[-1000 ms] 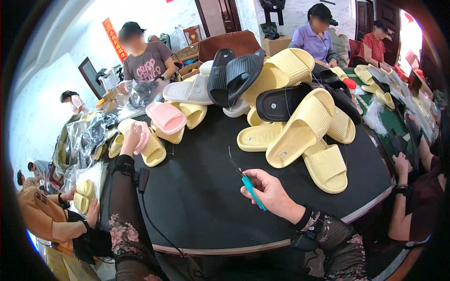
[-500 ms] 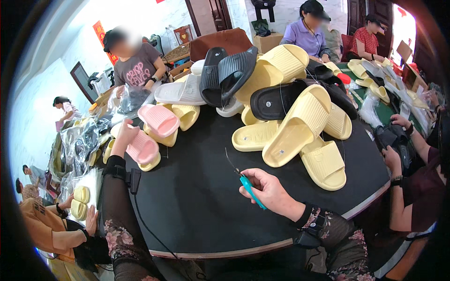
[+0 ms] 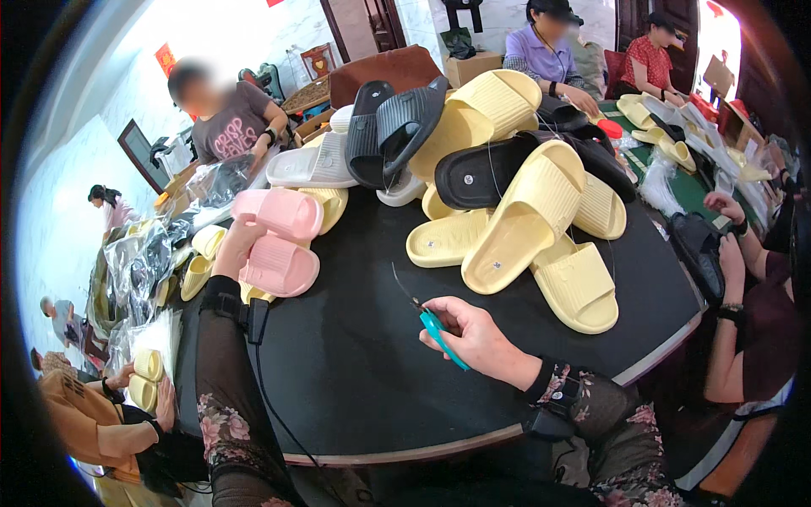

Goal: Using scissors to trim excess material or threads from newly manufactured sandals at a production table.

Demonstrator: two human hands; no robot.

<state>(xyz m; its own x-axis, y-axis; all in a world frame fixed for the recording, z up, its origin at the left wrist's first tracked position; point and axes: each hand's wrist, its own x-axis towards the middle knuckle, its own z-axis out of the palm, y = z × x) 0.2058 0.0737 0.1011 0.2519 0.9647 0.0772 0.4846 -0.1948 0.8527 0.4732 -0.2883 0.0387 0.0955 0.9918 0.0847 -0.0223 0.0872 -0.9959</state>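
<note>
Two pink slippers (image 3: 283, 264) lie one above the other on the left of the black table, partly over yellow ones. My left hand (image 3: 239, 243) is closed at their near left edge, its fingertips partly hidden by the pink slippers. In front of me, above the table, my right hand (image 3: 477, 334) grips a small teal-handled tool (image 3: 443, 338). A thin, dark, curved wire-like piece sticks out from its tip; its exact kind is unclear. Right of centre, a yellow slipper (image 3: 525, 221) leans on a heap of yellow and black slippers (image 3: 473, 176).
The black table (image 3: 363, 380) has a pale rim. White slippers (image 3: 314, 160) lie at its far side. A cable (image 3: 274, 406) runs from my left wrist. Several people work around; clear plastic bags (image 3: 144, 262) pile up at left, and a green table (image 3: 688, 190) stands at right.
My left hand and the lower pink slipper have moved right, bringing the pink slippers closer together. My right hand still holds the teal tool in nearly the same place. The whole view has shifted slightly.
</note>
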